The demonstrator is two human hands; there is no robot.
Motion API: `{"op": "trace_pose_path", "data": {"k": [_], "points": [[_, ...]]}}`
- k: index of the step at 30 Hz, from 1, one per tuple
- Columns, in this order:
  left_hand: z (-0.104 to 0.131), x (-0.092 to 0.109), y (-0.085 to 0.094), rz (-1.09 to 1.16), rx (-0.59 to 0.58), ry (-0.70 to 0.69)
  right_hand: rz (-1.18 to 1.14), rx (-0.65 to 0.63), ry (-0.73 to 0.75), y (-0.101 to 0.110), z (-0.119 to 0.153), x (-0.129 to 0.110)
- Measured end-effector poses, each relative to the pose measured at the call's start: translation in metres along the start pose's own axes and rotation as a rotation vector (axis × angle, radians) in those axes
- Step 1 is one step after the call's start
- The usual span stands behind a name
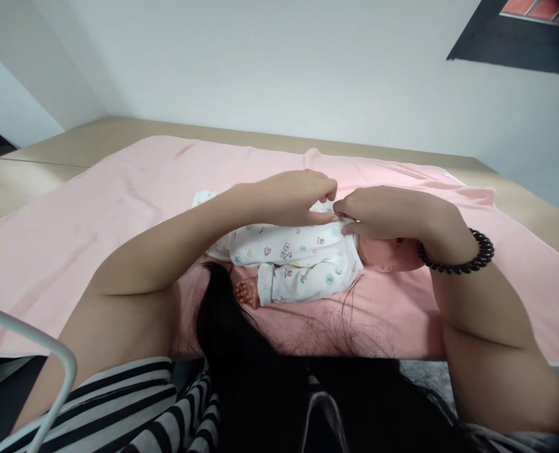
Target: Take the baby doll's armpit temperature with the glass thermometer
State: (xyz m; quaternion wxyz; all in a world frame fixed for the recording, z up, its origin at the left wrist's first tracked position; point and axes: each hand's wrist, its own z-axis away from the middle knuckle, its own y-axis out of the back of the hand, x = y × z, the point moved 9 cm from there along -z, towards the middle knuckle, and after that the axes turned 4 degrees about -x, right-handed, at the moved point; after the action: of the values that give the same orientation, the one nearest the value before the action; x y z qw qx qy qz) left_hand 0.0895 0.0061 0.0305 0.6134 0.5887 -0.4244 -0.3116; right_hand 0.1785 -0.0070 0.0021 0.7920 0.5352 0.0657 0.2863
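Observation:
A baby doll (393,255) lies on its back with its head to the right, partly hidden behind my right wrist. It wears a white baby shirt (284,248) with small coloured prints. Over the doll's chest, my left hand (303,198) has curled fingers and the thumb stretched along the cloth, a bit of white fabric showing between them. My right hand (383,211) meets it from the other side, thumb and fingertips pinching the shirt near the neck. The two sets of fingertips almost touch. One doll hand (247,292) sticks out of a cuffed sleeve.
A pink blanket (72,251) covers most of the wooden table (128,128), with folds along its far right side. Behind stands a white wall (260,69). Long dark hair (232,327) hangs in front of me, reaching the blanket near the doll's hand.

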Motion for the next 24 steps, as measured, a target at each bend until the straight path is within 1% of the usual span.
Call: {"op": "trace_pose_path", "data": {"k": [2,5,8,10,14,18,24], "points": [[-0.011,-0.002,-0.011,0.114,0.05,-0.006,-0.003,0.012,0.042,0.003,-0.001,-0.001],[-0.023,-0.006,-0.027,0.231,0.088,0.004,-0.016,0.033,0.103,0.005,-0.002,0.0],[-0.029,-0.012,-0.036,0.36,0.129,0.015,-0.074,0.06,0.155,0.007,-0.003,0.005],[-0.031,-0.017,-0.04,0.465,0.14,0.022,-0.119,0.07,0.173,0.008,-0.005,0.01],[-0.035,-0.021,-0.047,0.633,0.112,0.015,-0.155,0.043,0.181,0.007,-0.008,0.017],[-0.037,-0.024,-0.05,0.683,0.104,0.008,-0.152,0.051,0.179,0.007,-0.006,0.017],[-0.039,-0.022,-0.053,0.782,0.083,-0.056,-0.198,0.079,0.145,0.009,-0.002,0.019]]}}
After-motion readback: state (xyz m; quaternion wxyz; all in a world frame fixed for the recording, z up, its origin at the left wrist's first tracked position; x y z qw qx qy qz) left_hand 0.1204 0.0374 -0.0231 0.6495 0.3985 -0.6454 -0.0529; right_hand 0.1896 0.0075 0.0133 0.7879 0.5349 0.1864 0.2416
